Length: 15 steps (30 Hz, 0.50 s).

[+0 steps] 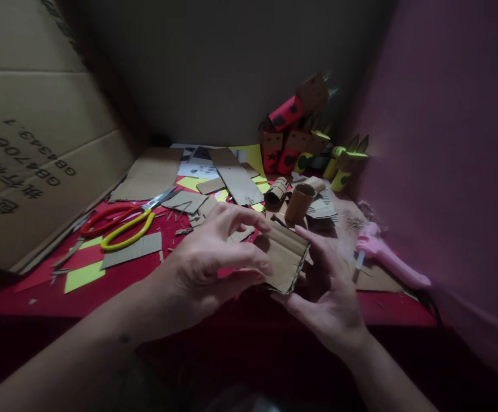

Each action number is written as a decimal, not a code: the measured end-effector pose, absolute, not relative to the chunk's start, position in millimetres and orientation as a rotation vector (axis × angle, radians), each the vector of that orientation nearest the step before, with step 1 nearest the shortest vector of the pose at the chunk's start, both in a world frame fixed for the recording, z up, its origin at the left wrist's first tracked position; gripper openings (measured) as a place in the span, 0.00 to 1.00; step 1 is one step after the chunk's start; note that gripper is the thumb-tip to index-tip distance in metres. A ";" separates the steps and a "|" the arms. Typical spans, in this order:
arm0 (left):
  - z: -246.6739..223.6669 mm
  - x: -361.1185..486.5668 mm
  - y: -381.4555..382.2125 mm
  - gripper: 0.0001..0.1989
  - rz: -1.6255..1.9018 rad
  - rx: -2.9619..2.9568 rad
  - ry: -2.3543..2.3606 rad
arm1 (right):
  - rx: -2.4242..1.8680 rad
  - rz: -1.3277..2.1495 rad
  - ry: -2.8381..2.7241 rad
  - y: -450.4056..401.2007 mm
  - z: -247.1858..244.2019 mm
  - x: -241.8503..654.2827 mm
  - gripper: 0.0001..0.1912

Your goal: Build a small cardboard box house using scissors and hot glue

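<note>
A small folded piece of corrugated cardboard (286, 258) is held above the table's front edge, its crease lines running across the upper part. My right hand (332, 294) grips its right side, thumb below and fingers along the far edge. On the left side, my left hand (208, 260) has its curved fingers and thumb closed on the cardboard. Just behind stands a brown cardboard tube (299, 203), with another tube (276, 191) lying beside it. Scissors (133, 220) with one red and one yellow handle lie open to the left of my hands.
Cardboard strips (237, 174) and yellow paper (85, 277) litter the red tablecloth (55, 306). Several red and yellow tube figures (287, 151) stand at the back right. A pink glue gun (388, 257) lies at right. A big carton (38, 143) borders the left.
</note>
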<state>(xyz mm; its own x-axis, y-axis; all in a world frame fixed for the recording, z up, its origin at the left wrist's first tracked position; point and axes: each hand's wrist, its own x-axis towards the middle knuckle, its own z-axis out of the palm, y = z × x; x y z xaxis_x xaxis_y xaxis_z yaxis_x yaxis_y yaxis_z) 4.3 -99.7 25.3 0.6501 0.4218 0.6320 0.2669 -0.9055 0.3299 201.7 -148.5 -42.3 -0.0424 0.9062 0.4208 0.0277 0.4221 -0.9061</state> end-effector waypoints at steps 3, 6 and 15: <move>31.1 8.8 -102.7 0.05 0.965 2.682 0.524 | -0.869 0.888 -1.448 -149.8 -42.7 203.4 0.40; 33.6 12.5 -104.9 0.04 0.925 2.727 0.520 | -0.844 0.930 -1.460 -151.2 -43.4 204.1 0.40; 23.9 15.5 -113.6 0.08 0.951 2.801 0.492 | -0.852 0.868 -1.557 -150.8 -47.3 210.7 0.44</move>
<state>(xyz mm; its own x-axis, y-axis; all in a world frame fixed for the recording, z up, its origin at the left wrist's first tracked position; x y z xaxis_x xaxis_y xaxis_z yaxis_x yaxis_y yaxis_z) 15.5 -113.6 23.9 0.7464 0.3497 0.5662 0.2596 -0.9364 0.2362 210.7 -150.8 -47.3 -0.1346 0.8773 0.4607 0.0698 0.4722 -0.8787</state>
